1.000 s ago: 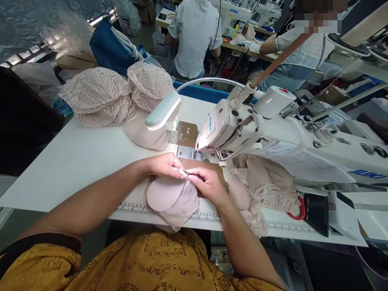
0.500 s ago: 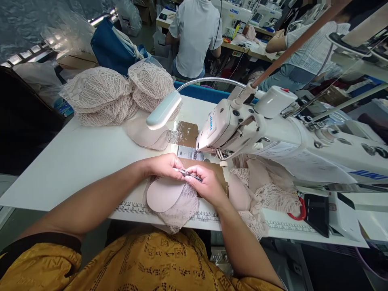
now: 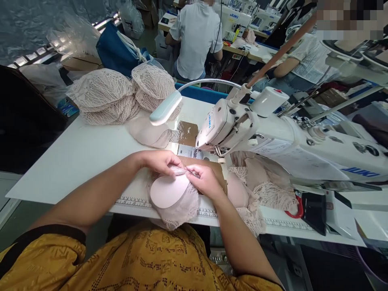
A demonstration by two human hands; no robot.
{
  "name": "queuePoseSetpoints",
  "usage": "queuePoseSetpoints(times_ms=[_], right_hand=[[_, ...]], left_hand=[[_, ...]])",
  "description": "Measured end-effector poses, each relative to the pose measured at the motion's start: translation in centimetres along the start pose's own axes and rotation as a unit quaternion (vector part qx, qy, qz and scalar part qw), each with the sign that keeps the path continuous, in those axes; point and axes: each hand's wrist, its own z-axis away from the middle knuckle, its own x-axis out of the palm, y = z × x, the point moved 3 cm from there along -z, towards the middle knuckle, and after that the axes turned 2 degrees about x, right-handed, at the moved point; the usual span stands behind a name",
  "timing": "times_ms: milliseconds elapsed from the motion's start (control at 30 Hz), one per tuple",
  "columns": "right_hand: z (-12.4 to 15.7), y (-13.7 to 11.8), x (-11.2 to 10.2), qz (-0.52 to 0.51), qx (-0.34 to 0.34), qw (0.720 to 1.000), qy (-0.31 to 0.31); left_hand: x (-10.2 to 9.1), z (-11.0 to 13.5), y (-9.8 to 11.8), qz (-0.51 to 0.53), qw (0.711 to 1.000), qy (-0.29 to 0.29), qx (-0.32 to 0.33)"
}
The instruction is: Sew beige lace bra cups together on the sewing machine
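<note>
A beige padded cup [image 3: 169, 190] with lace fabric [image 3: 182, 207] under it lies at the near edge of the white table [image 3: 79, 155]. My left hand [image 3: 160, 161] pinches the cup's upper edge, fingers closed on it. My right hand [image 3: 204, 181] is closed around small metal snips [image 3: 192, 173], whose tip meets the cup's top edge beside my left fingers. Both hands sit just in front of the needle area of the white sewing machine [image 3: 266, 137].
Stacks of lace cups [image 3: 117, 95] stand at the table's far left, with a flat beige piece [image 3: 145, 133] near them. A gooseneck lamp [image 3: 165, 108] hangs over the middle. More lace pieces [image 3: 260, 190] lie right of my hands. Other people sit at machines behind.
The view has shifted slightly. My hands have drawn closer over the cup's upper edge, and the lace is lifted a little over it.
</note>
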Motion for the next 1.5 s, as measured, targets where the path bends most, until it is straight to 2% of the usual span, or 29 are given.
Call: queuePoseSetpoints(times_ms=[133, 300, 400, 467, 500, 600, 667, 767, 833, 900, 967, 1067, 1167, 1233, 1300, 1367, 1400, 1500], right_hand=[[0.2, 0.6, -0.6, -0.03, 0.024, 0.999, 0.003], [0.1, 0.5, -0.2, -0.032, 0.012, 0.999, 0.011], [0.4, 0.2, 0.0, -0.018, 0.001, 1.0, 0.011], [0.8, 0.0, -0.2, -0.031, -0.015, 0.999, 0.007], [0.9, 0.0, -0.3, -0.041, -0.023, 0.999, 0.003], [1.2, -0.2, -0.4, -0.063, -0.045, 0.997, -0.01], [1.3, -0.3, -0.4, -0.065, -0.063, 0.996, -0.022], [1.4, -0.3, -0.1, -0.043, -0.078, 0.995, -0.048], [1.5, -0.1, 0.2, -0.023, -0.072, 0.995, -0.065], [1.6, 0.3, 0.2, -0.024, -0.055, 0.996, -0.066], [1.5, 0.7, 0.0, -0.05, -0.038, 0.997, -0.041], [1.4, 1.1, -0.7, -0.062, -0.033, 0.997, 0.02], [1.7, 0.7, -1.3, 0.021, -0.072, 0.992, 0.1], [2.2, -0.1, -1.0, 0.105, -0.125, 0.977, 0.137], [2.6, -1.0, 0.1, 0.185, -0.193, 0.957, 0.115], [2.8, -1.8, 2.0, 0.253, -0.254, 0.933, 0.043], [2.8, -2.0, 2.8, 0.284, -0.273, 0.919, 0.0], [2.6, -2.0, 4.0, 0.35, -0.271, 0.891, -0.105]], left_hand=[[-0.9, 1.2, 1.2, -0.092, 0.994, 0.037, -0.046], [0.2, 1.2, 3.2, -0.192, 0.977, 0.09, -0.007], [0.2, 2.8, 3.8, -0.213, 0.961, 0.175, 0.018], [-0.1, 4.4, 3.3, -0.182, 0.959, 0.219, 0.0], [-0.2, 5.1, 2.8, -0.153, 0.962, 0.223, -0.025], [0.6, 6.1, 1.0, -0.04, 0.98, 0.173, -0.086], [1.8, 5.5, 0.4, 0.049, 0.984, 0.148, -0.081], [3.4, 3.8, 0.2, 0.185, 0.964, 0.183, -0.057], [4.2, 2.8, 0.0, 0.237, 0.947, 0.21, -0.057], [4.6, 2.0, -0.2, 0.249, 0.942, 0.219, -0.051], [4.7, 1.7, -0.3, 0.212, 0.95, 0.23, -0.021], [4.4, 2.2, 0.1, 0.078, 0.966, 0.246, 0.017], [3.6, 3.4, 1.3, -0.08, 0.965, 0.248, 0.001], [2.3, 4.1, 2.2, -0.174, 0.944, 0.279, -0.014], [0.3, 4.4, 2.9, -0.261, 0.9, 0.35, -0.011], [-1.9, 3.9, 2.9, -0.325, 0.855, 0.404, -0.014], [-2.9, 3.5, 2.4, -0.34, 0.845, 0.411, -0.036], [-5.1, 2.1, 0.4, -0.318, 0.857, 0.38, -0.141]])
